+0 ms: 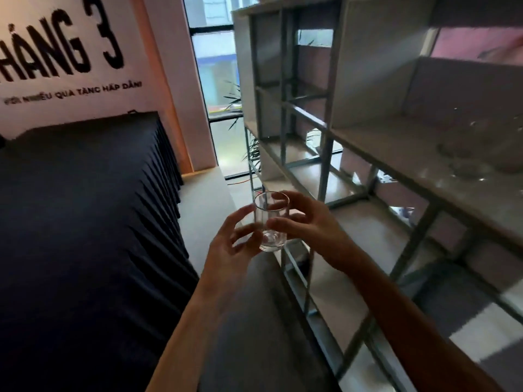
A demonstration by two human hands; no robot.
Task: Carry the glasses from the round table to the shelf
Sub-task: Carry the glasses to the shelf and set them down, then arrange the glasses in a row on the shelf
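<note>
A clear drinking glass (pixel 270 222) is held upright in front of me, between both hands. My left hand (pixel 232 244) touches its left side and base with spread fingers. My right hand (pixel 308 222) wraps it from the right, thumb across the front. The open shelf unit (pixel 382 154) stands to the right, its metal frame and pale boards running away from me. Several clear glasses (pixel 481 154), blurred, stand on the shelf board at the upper right. The round table is out of view.
A long table draped in a black pleated cloth (pixel 85 207) fills the left side. A narrow strip of grey floor (pixel 209 199) runs between it and the shelf. A wall with large black lettering (pixel 65 46) and a window (pixel 218 80) lie ahead.
</note>
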